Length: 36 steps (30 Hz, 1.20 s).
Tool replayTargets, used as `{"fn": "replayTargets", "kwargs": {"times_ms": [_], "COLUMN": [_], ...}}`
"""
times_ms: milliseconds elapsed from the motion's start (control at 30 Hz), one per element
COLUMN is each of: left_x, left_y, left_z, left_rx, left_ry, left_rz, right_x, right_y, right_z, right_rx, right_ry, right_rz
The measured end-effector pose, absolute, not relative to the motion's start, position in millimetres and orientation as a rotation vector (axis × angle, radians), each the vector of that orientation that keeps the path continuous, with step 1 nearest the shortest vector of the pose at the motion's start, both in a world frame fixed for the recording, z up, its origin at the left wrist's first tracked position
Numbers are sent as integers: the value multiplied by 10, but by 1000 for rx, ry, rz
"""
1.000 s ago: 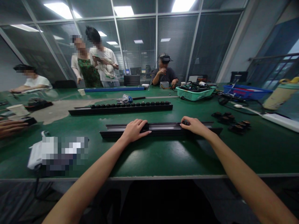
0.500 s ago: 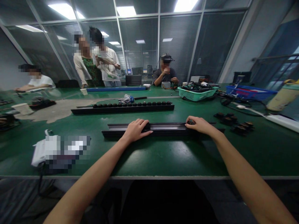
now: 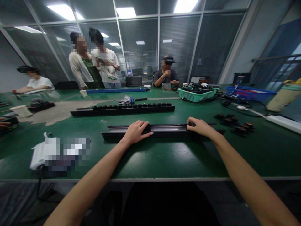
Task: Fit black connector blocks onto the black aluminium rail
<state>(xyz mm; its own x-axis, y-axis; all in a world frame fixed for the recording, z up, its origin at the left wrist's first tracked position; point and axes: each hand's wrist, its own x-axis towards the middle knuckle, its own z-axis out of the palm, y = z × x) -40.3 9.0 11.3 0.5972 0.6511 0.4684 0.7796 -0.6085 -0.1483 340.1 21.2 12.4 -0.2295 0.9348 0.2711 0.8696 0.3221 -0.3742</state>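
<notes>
A long black channel rail (image 3: 170, 129) lies crosswise on the green table in front of me. Over its left half bends my left hand (image 3: 137, 131), its thumb along the near wall and its fingers curled around a small black block (image 3: 147, 128) in the channel. Farther right, my right hand (image 3: 201, 127) pinches another small dark piece (image 3: 192, 124) at the rail; the fingers cover much of it. Behind, a second black rail (image 3: 122, 110) carries a row of small black blocks. Several loose dark pieces (image 3: 243, 128) sit right of my right hand.
A green basket (image 3: 198, 95) of cables and a blue tray (image 3: 250, 94) stand at the back right. A white power strip (image 3: 284, 123) lies at right, a white device (image 3: 44, 153) at left front. Other people sit or stand beyond the table.
Both hands keep their places on the rail with hardly any movement. The view has shifted slightly, and a standing person at the back left leans a little differently.
</notes>
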Motion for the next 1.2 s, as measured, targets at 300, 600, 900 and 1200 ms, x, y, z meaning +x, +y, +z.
{"fn": "replayTargets", "kwargs": {"times_ms": [300, 600, 900, 1200], "left_x": [-401, -411, -413, -408], "left_y": [86, 82, 95, 86], "left_z": [112, 117, 106, 111], "left_rx": [-2491, -2497, -2501, -2490], "left_ry": [-1162, -1150, -1153, -1154], "left_rz": [-535, -532, -536, -520], "right_x": [3471, 3565, 3596, 3625], "right_y": [233, 214, 251, 231], "right_z": [109, 140, 100, 142], "right_rx": [-1620, -1627, -1734, -1728], "right_ry": [-2144, -2149, -2089, -2113], "right_rz": [200, 275, 325, 322]}}
